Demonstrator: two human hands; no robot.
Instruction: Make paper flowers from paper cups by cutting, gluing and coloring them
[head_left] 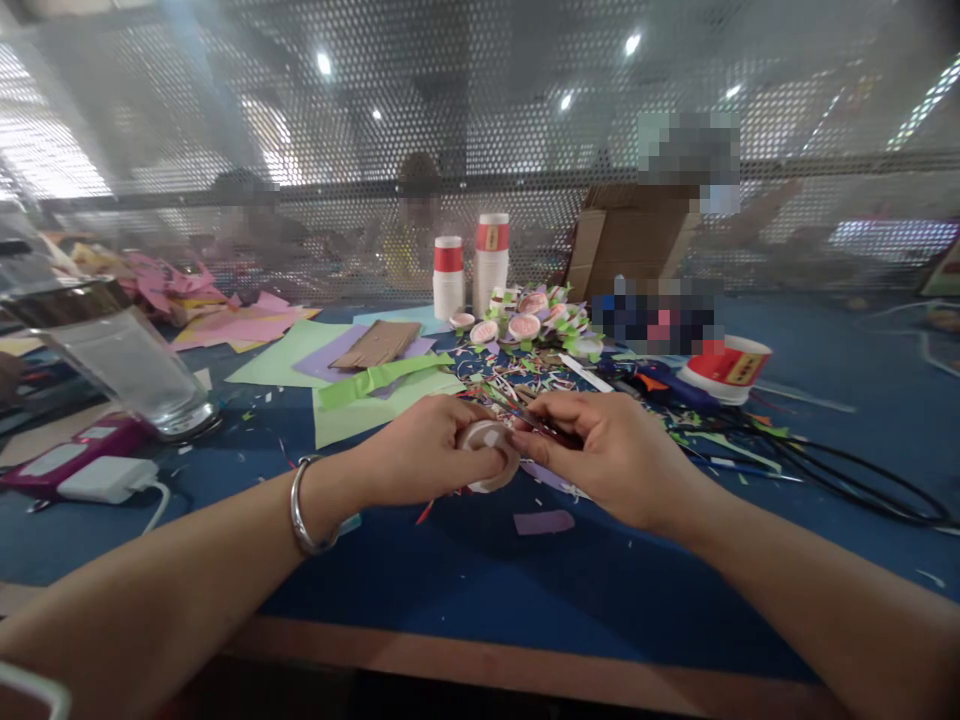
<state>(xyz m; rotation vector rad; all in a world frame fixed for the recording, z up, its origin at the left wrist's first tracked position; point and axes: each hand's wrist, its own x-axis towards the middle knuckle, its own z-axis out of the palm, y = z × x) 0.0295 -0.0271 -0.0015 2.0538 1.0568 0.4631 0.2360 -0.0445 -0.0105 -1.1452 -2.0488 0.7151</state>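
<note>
My left hand (pixel 431 450) is closed around a small round cup piece (pixel 489 440), white with a brown band, its thumb lying across the front. Close on its right, my right hand (pixel 600 445) pinches a slim dark metal tool (pixel 551 430) between thumb and fingers. The tool's thin end points up and left, by the rim of the cup piece; the hand hides most of it, and I cannot make out its exact kind. Paper scraps (pixel 517 380) lie just behind both hands. A purple paper strip (pixel 544 522) rests on the table below them.
Decorated cup pieces (pixel 525 325) are heaped beyond the scraps, before two stacks of paper cups (pixel 493 270). Coloured sheets (pixel 277 355) and brown cardboard (pixel 375 345) lie left of centre. A glass jar (pixel 127 370) stands left; a red-white cup (pixel 727 368) and black cable (pixel 825 460) are right.
</note>
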